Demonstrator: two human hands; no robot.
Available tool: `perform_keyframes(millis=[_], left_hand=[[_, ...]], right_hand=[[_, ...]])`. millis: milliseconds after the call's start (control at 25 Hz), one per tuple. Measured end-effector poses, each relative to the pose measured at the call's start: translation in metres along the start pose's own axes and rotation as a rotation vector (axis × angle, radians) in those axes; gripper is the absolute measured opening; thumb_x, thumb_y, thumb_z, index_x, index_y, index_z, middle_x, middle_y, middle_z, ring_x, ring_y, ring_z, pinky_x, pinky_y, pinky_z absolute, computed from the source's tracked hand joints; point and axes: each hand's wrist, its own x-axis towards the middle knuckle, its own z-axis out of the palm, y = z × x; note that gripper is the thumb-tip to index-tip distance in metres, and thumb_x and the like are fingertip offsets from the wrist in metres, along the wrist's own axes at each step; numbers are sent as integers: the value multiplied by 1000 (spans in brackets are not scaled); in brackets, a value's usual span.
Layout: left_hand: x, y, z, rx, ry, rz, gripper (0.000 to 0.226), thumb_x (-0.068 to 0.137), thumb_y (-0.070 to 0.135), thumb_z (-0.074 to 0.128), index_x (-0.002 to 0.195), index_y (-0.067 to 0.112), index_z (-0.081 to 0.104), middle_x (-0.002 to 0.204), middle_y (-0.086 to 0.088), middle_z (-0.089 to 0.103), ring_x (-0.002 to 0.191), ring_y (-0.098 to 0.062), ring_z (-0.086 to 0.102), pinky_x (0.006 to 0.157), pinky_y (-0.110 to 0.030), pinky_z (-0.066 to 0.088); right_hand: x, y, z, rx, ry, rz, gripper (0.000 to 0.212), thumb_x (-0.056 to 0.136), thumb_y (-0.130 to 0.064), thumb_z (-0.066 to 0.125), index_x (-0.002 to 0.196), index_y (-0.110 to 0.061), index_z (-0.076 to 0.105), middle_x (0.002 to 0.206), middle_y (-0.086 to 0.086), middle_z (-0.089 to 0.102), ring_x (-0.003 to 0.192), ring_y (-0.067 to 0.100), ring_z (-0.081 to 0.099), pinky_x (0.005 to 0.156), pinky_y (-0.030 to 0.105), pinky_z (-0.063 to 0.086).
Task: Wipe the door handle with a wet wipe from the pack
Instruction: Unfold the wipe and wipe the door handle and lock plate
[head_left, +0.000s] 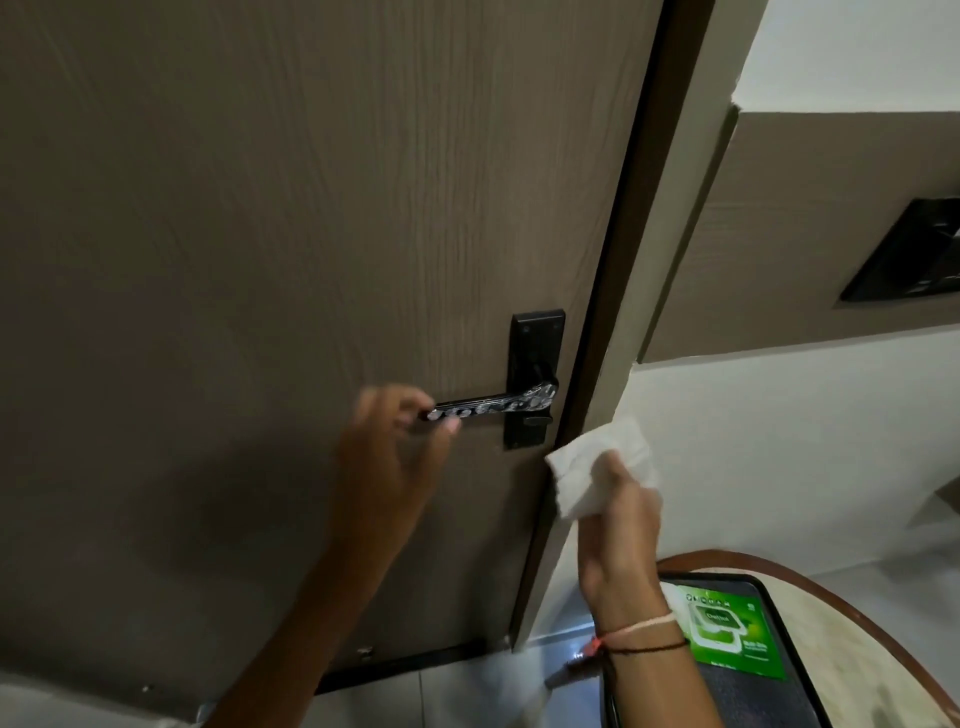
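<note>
A black lever door handle (498, 405) with pale smears along it juts left from its black backplate (535, 338) on the brown door. My left hand (395, 447) pinches the lever's free left end between thumb and fingers. My right hand (618, 514) holds a white wet wipe (587, 467), spread out, just below and right of the backplate and apart from the handle. The green wet wipe pack (727, 631) lies on a dark tray at the lower right, partly behind my right wrist.
The dark door frame (613, 291) and a pale wall run right of the handle. A black tray (769, 691) sits on a round marble table (852, 654) with a brown rim. A black wall panel (909, 254) is at the right edge.
</note>
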Motion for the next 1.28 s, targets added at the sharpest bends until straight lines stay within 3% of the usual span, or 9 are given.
perform_keyframes(millis=[120, 240, 360, 440, 560, 680, 960, 1160, 1280], left_hand=[[61, -4, -20, 449, 333, 472, 25, 100, 21, 67, 117, 3, 71, 125, -25, 66, 117, -32, 60, 98, -40, 49], [110, -13, -25, 826, 386, 723, 45, 106, 27, 61, 145, 5, 60, 151, -31, 54, 142, -42, 47, 113, -56, 42], [129, -35, -28, 1023, 355, 844, 62, 109, 38, 52, 163, 13, 35, 163, -26, 35, 150, -39, 33, 125, -53, 25], [134, -46, -26, 1065, 399, 854, 67, 109, 43, 47, 166, 16, 26, 168, -23, 31, 154, -37, 27, 130, -49, 13], [138, -54, -21, 1063, 440, 866, 69, 109, 45, 45, 168, 18, 21, 167, -20, 26, 157, -33, 17, 131, -48, 6], [140, -57, -21, 1049, 466, 896, 71, 108, 46, 47, 168, 18, 22, 166, -19, 27, 156, -32, 20, 131, -48, 9], [139, -57, -20, 1028, 463, 916, 70, 108, 45, 46, 168, 18, 21, 167, -18, 28, 157, -31, 17, 131, -49, 10], [139, -56, -20, 1015, 464, 920, 70, 108, 44, 46, 168, 18, 20, 166, -19, 28, 157, -31, 19, 131, -48, 9], [139, -56, -20, 1022, 458, 917, 70, 108, 43, 45, 168, 18, 18, 166, -19, 29, 155, -33, 24, 130, -49, 11]], right_hand=[[-3, 4, 49, -234, 142, -453, 40, 110, -22, 43, 142, -1, 52, 140, 20, 56, 121, 20, 57, 105, 22, 47], [-6, 38, 90, -350, 92, -637, 69, 109, -35, 39, 164, -5, 10, 173, 11, 3, 155, 10, 16, 118, 3, 18], [-2, 69, 103, -415, 19, -767, 84, 104, -50, 34, 163, -5, -5, 173, 7, -20, 162, 20, -9, 130, 22, 10], [7, 79, 108, -399, 13, -841, 91, 100, -52, 36, 162, -1, -7, 173, 12, -19, 162, 22, -9, 133, 37, 9], [9, 95, 120, -412, 44, -932, 94, 96, -45, 41, 160, 1, -11, 172, 16, -16, 162, 16, -9, 132, 28, 3], [1, 112, 124, -542, 37, -1020, 91, 100, -60, 30, 161, -6, -10, 172, 11, -21, 161, 25, -14, 133, 40, 1], [33, 82, 107, -582, 41, -1111, 101, 99, -71, 23, 159, 6, -1, 169, 29, -7, 161, 30, -9, 131, 30, 1], [41, 96, 82, -868, -44, -1332, 92, 94, -80, 17, 163, -25, -8, 166, 6, -3, 161, 15, -9, 132, 39, 6], [59, 91, 65, -936, -116, -1409, 91, 96, -76, 23, 164, -24, -7, 167, 6, 0, 162, 17, -5, 132, 41, 7]])
